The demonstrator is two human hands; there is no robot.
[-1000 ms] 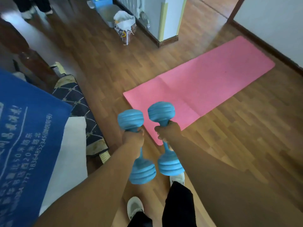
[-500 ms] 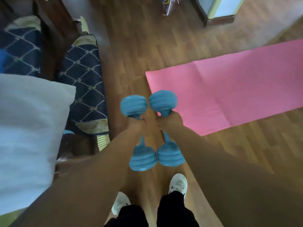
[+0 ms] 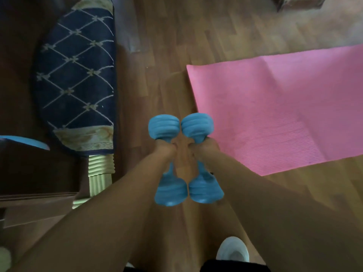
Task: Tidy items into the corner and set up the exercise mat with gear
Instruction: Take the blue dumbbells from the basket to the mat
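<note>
- Change, pair spacing: the upper heads of the left dumbbell and the right dumbbell now meet side by side. One second ago a clear gap separated them.
- Change, view: the camera has pitched further down. The white cloth and blue printed sheet seen earlier at the left are out of view, and only one white shoe shows.
- Left hand: fingers curled round the handle of the left dumbbell, gripping it.
- Right hand: fingers curled round the handle of the right dumbbell, gripping it.
- Dumbbell location: both are held off the wood floor in front of the person, roughly parallel, lower heads close together.
- Pink mat: lies flat on the floor to the right. Its near short edge runs just beside the right dumbbell's upper head.
- Surroundings, left: a navy diamond-patterned cushion on dark furniture, with a pale ribbed post below it.
- Obstruction: both forearms fill the lower frame, and the hands hide the handles.
</note>
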